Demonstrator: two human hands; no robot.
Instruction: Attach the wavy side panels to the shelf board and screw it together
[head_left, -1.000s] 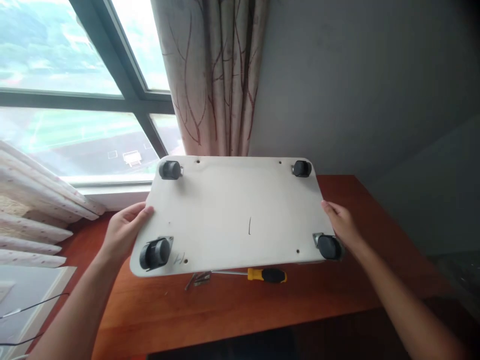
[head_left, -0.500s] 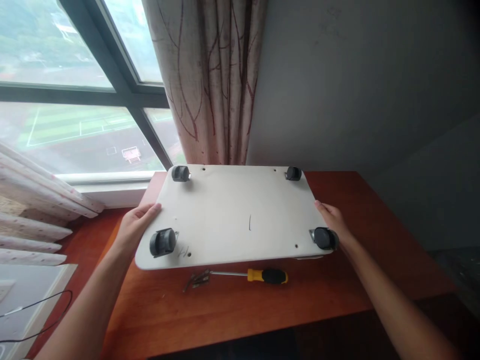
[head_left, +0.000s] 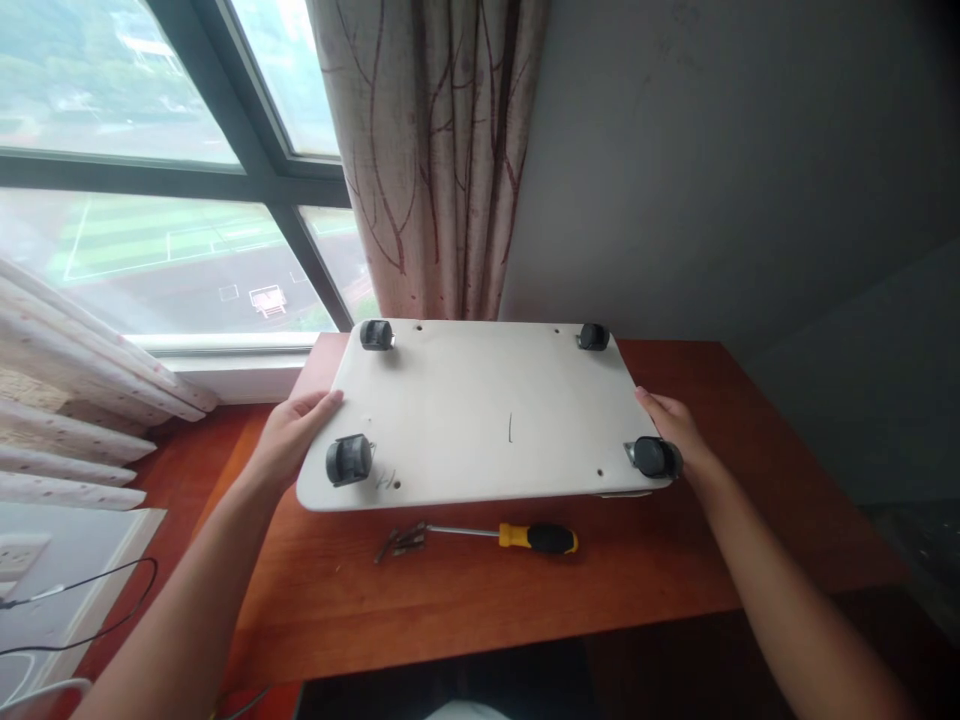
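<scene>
A white board (head_left: 480, 400) with rounded corners and a black caster wheel (head_left: 349, 459) near each corner is held wheels up over the wooden table. My left hand (head_left: 298, 425) grips its left edge, thumb on top and the other fingers mostly hidden beneath. On the opposite edge my right hand (head_left: 675, 425) has the same kind of grip, partly behind the near right caster (head_left: 654, 457). Small dark holes and a pen stroke mark the board's face. In front of it lie a yellow and black screwdriver (head_left: 538, 538) and several screws (head_left: 401, 541) by its tip.
The reddish wooden table (head_left: 420, 620) reaches back to a grey wall (head_left: 712, 180). A patterned curtain (head_left: 442, 160) hangs behind the board beside the window (head_left: 187, 260). At the lower left are a wall socket (head_left: 22, 555) and a black cable (head_left: 112, 565).
The board appears slightly farther away and higher in view, with both hands still on it. The camera view has shifted a little, and the screwdriver and screws stay on the table.
</scene>
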